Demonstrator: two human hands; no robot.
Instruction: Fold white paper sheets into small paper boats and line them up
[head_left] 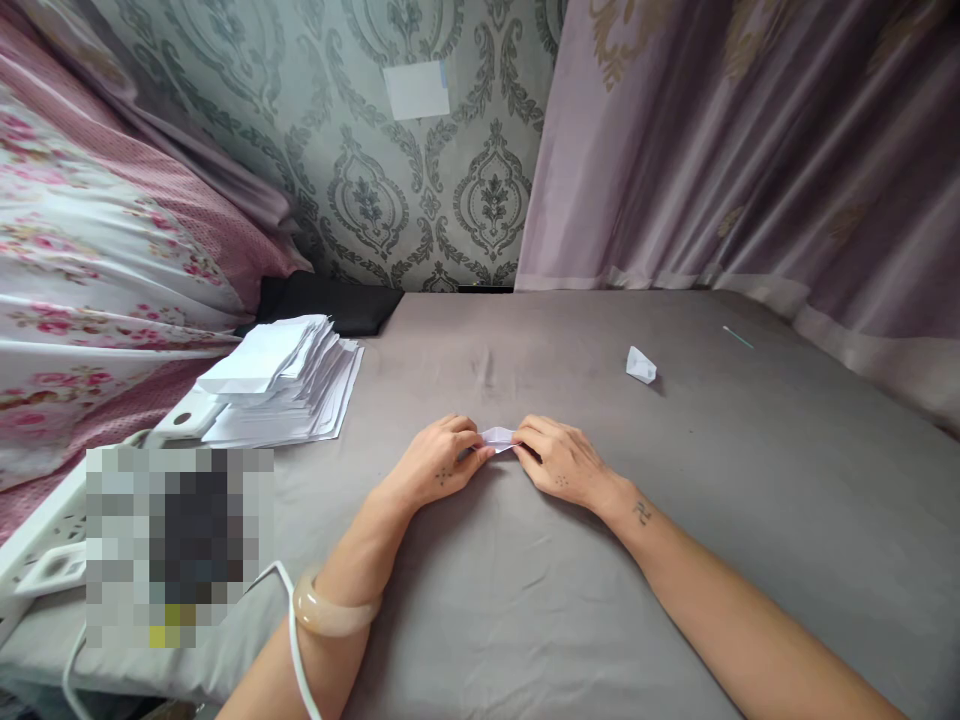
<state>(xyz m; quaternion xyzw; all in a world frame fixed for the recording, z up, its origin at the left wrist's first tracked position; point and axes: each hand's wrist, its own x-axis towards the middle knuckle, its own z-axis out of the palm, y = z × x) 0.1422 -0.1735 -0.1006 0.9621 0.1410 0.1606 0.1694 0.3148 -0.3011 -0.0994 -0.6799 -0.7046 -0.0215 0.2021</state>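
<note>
A small piece of folded white paper (499, 437) is held between my two hands, just above the grey cloth surface (495, 600). My left hand (446, 455) pinches its left end between thumb and fingers. At the right end, the fingers and thumb of my right hand (562, 458) are closed on it in the same way. The paper's middle shows a crease; its ends are hidden under my fingertips. Farther off to the right, a second folded white paper piece (641, 365) rests on the cloth, apart from both hands.
At the left stands a tall stack of white paper (277, 385), with a black flat item (330, 303) behind it. A white cable (294, 630) passes by my left forearm. A thin green stick (739, 337) lies at the far right. Curtains (675, 150) hang along the right edge.
</note>
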